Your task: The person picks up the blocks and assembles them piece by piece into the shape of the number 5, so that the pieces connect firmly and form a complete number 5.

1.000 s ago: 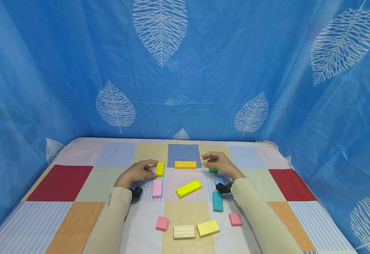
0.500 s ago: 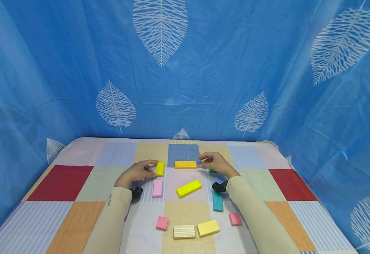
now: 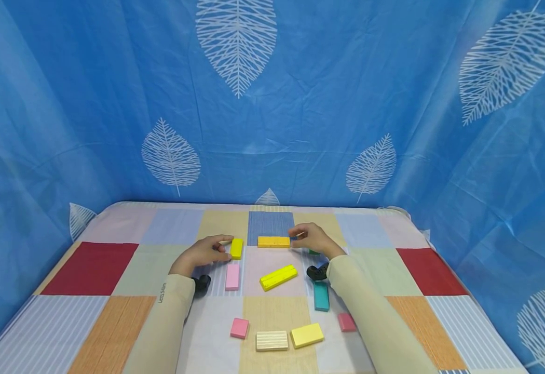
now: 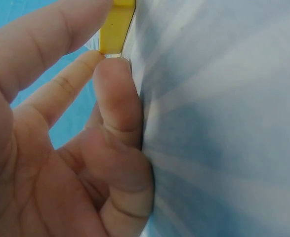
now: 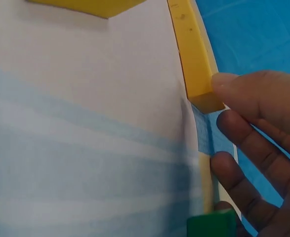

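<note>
My left hand [image 3: 205,251] pinches a small yellow block [image 3: 237,249] lying at the left, thumb near its closer end and index finger near its far end. In the left wrist view that yellow block [image 4: 117,29] shows beyond the fingers; the remaining fingers curl against the cloth. My right hand [image 3: 313,239] reaches in at the right end of an orange-yellow block [image 3: 273,242], which lies crosswise. Close up, one fingertip touches this orange-yellow block [image 5: 194,54] near its end, and the other fingers are apart from it. Beneath the right hand, a green block [image 5: 211,225] is partly hidden.
A bright yellow block [image 3: 278,278] lies slanted in the middle. Around it are a light pink block [image 3: 232,277], a teal block [image 3: 321,296], two darker pink blocks, a striped wooden block [image 3: 271,341] and a pale yellow block [image 3: 307,335]. A blue curtain [image 3: 272,130] surrounds the patchwork-covered table.
My right hand has moved left from above the green block to the right end of the orange-yellow block. The left hand stays at the small yellow block.
</note>
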Available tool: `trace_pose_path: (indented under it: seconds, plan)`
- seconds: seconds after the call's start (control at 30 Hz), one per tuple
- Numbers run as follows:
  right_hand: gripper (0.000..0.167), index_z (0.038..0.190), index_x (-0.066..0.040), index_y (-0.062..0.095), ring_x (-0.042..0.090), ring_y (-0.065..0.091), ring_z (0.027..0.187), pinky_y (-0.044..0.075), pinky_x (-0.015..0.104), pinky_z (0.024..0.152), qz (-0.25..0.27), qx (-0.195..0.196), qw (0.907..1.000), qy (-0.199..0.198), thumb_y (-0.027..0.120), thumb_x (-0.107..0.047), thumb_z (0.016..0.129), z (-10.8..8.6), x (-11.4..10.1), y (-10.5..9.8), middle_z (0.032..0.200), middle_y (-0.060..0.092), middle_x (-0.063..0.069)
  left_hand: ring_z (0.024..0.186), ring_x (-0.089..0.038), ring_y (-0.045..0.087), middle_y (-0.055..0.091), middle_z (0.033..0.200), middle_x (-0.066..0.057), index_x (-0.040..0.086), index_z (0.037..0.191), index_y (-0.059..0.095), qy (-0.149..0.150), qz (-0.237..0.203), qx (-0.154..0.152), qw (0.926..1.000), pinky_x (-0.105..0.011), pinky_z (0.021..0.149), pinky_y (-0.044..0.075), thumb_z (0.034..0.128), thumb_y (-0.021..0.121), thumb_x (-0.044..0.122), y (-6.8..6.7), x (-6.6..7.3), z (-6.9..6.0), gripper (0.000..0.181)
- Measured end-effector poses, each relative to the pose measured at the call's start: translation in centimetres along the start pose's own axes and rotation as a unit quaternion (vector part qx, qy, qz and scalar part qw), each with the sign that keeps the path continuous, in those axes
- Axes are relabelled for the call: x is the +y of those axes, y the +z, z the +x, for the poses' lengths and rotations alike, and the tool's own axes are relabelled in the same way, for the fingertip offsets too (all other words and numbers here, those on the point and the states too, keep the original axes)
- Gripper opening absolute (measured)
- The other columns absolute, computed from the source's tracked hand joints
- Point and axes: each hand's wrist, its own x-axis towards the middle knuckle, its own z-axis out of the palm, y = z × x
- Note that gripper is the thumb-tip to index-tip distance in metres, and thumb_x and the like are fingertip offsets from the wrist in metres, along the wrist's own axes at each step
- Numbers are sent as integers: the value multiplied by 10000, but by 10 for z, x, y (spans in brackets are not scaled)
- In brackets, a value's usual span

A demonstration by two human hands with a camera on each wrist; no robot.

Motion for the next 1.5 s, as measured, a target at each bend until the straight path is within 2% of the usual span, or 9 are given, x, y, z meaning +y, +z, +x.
trace_pose_path:
  seconds: [0.2,0.53,0.9,1.2,1.43,1.5]
  plan:
    - [358,1299,48,734,396,655,1233,527,499,1082,-276,-45,9996,41,798,-11,952,5,-3,3,1303,725,212,1045,-291,577,617,1137,-120,108,1593,539,-98,89,-35,9999,-386,889,492,980,797,172,0,1,1,668]
    - [333,1255,17,769,344,671,1170,558,460,1035,-495,35,9983,313,827,0,928,7,-7,7,1258,748,168,1030,-282,575,607,1118,-116,90,1592,534,-15,92,-32,10000,-373,872,485,984,792,156,0,3,-4,664]
    - [317,1249,2,781,342,687,1173,566,457,1029,-615,33,9976,310,825,-3,935,4,-8,7,1248,753,156,1009,-274,573,604,1102,-114,84,1595,528,-15,65,-72,10000,-363,861,484,987,788,151,0,3,-4,664]
    - [304,1241,27,774,346,702,1171,565,463,1036,-596,-10,9981,151,813,9,940,-1,-8,6,1235,754,174,1000,-271,574,602,1090,-113,79,1597,523,14,59,-101,9999,-350,851,482,988,786,146,-1,2,-3,666]
    - [300,1238,20,780,334,708,1150,568,465,1029,-624,-27,9980,107,816,6,940,-3,-7,5,1226,757,168,987,-256,569,590,1085,-104,92,1606,515,-79,21,-127,9999,-328,822,463,996,778,149,-1,2,-3,666]
    - [299,1234,20,781,326,707,1138,569,465,1026,-607,-21,9981,119,817,9,938,-3,-6,5,1220,758,166,974,-257,569,590,1077,-109,80,1603,514,-19,13,-128,9999,-333,813,465,997,778,143,-1,1,-2,664]
